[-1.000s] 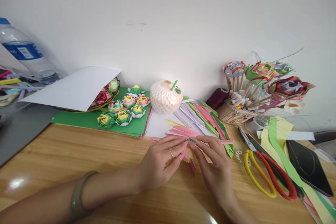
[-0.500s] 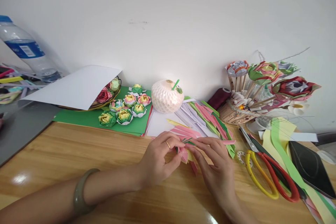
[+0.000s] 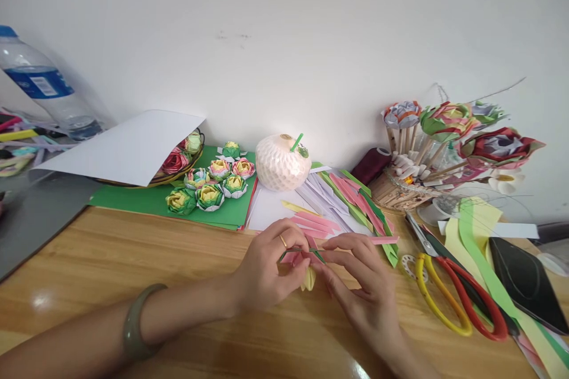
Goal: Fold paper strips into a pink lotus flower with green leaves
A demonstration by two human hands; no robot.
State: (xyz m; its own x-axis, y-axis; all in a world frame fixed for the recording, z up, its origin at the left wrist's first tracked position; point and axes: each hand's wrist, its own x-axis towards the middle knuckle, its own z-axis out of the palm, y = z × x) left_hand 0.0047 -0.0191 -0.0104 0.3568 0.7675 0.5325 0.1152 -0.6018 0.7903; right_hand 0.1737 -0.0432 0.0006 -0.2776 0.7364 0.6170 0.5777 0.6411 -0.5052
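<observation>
Out in front of the white globe, pinched folded paper with left hand and right hand, presumably against unfolding.

Carrying surface: a glossy, light-brown wood-grain table, its back edge towards the white wall. Near the back edge, left of centre, lie flat bright green paper sheets; just beside them, at the centre, white paper sheets. Further right along the back edge stands a round, light-brown pot sided with wooden sticks. Towards the right end lie large metal scissors with one yellow and one red handle, tips towards the back edge, and long light-green paper strips. The front edge is out of view.
</observation>
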